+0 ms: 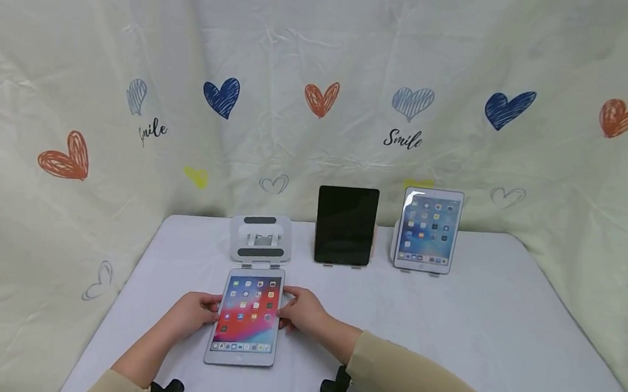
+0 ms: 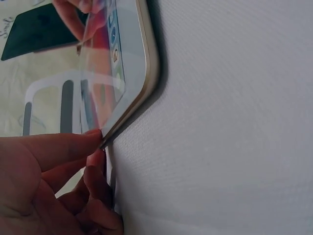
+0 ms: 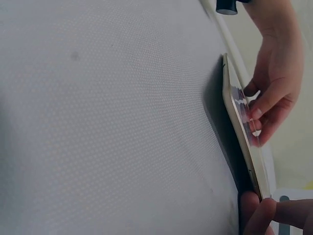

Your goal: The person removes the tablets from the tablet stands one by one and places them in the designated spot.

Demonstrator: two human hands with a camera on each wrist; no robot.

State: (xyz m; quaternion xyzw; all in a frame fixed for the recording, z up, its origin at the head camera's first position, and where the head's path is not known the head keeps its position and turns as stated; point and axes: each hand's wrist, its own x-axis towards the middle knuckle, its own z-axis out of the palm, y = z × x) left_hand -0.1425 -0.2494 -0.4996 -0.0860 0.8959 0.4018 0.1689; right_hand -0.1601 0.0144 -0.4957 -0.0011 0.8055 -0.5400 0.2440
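Note:
A white-framed tablet [image 1: 245,319] with a lit red and blue home screen is held by both hands in the head view. My left hand [image 1: 192,315] pinches its left edge between thumb and fingers. On the opposite edge, my right hand [image 1: 305,311] grips it the same way. Dark shadow shows under the tablet [image 3: 242,122] in the right wrist view, with its near edge a little off the cloth. Just beyond its top edge stands a white tablet stand [image 1: 261,252] with grey pads, bearing nothing.
To the right of the stand, a tablet with a black screen [image 1: 346,225] leans on its own stand. Farther right, a white tablet [image 1: 428,230] with a lit blue screen is propped up too. A heart-patterned curtain [image 1: 362,49] hangs behind the white table [image 1: 476,338].

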